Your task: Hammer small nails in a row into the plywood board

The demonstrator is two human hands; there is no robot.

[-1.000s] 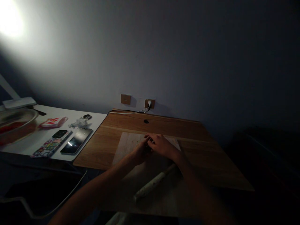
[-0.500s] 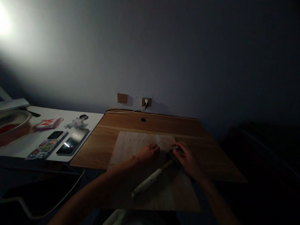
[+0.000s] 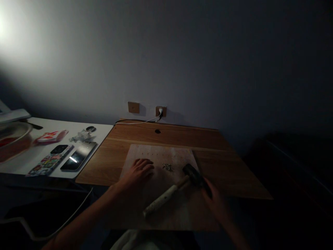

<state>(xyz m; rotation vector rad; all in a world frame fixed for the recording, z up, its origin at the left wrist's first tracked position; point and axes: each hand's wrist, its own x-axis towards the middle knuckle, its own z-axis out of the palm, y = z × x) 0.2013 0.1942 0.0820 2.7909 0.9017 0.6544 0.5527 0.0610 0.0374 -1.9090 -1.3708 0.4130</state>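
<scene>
A hammer (image 3: 162,201) with a pale, worn handle and a dark head lies slantwise on a light wooden board (image 3: 182,215). My right hand (image 3: 214,199) is at the right end of the hammer head; it is dim and blurred, and its fingers are partly hidden. My left hand (image 3: 140,170) rests palm down on the board's left part, fingers loosely bent and holding nothing I can see. Between the hands sits a small heap of shiny metal nails (image 3: 167,167). A row of small dark points, nails or holes, runs along the board's far edge.
The board lies on a wooden desk (image 3: 221,163). To the left, a white table (image 3: 104,129) bears a dark-screened phone (image 3: 79,156), a phone in a patterned case (image 3: 50,160), crumpled plastic (image 3: 82,135), a red-and-white packet (image 3: 52,136) and a clear bowl (image 3: 26,133). A cable (image 3: 135,123) runs to a wall socket (image 3: 161,111).
My left hand has drawn back to the left, and the heap of nails now shows. My right hand has shifted down and right along the hammer head, which is now more exposed.
</scene>
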